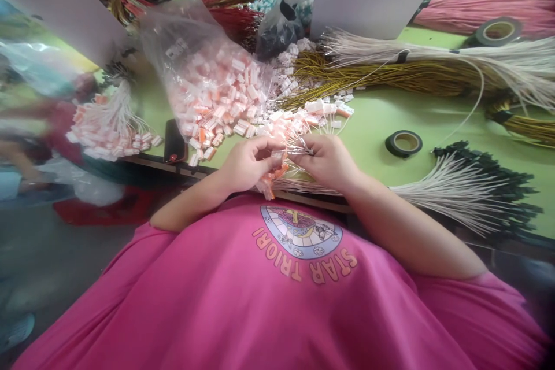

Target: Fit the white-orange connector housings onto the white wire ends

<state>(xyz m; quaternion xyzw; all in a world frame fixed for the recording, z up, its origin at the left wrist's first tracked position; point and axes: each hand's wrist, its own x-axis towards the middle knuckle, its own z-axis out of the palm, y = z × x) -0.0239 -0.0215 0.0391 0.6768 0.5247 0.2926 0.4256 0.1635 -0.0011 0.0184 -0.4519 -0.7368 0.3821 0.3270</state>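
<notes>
My right hand [328, 161] is closed round several thin white wires [307, 150] with bare metal ends pointing left. Close beside it, my left hand [250, 163] pinches a small white-and-orange connector housing [280, 156] between thumb and fingers; the grip is partly hidden. More orange and white housings hang just below the left fingertips. Behind both hands lies a heap of pale connector housings [281, 124], some with white wires in them. A clear plastic bag [182, 69] spills more housings onto the green table [364, 121].
At right are a black tape roll [404, 143] and white wires with black connectors [489, 191]. Yellow [390, 76] and white wire bundles [433, 52] lie behind. At left are a dark phone-like object [175, 141] and a wired connector bunch [113, 124]. Another person's arm [19, 156] shows far left.
</notes>
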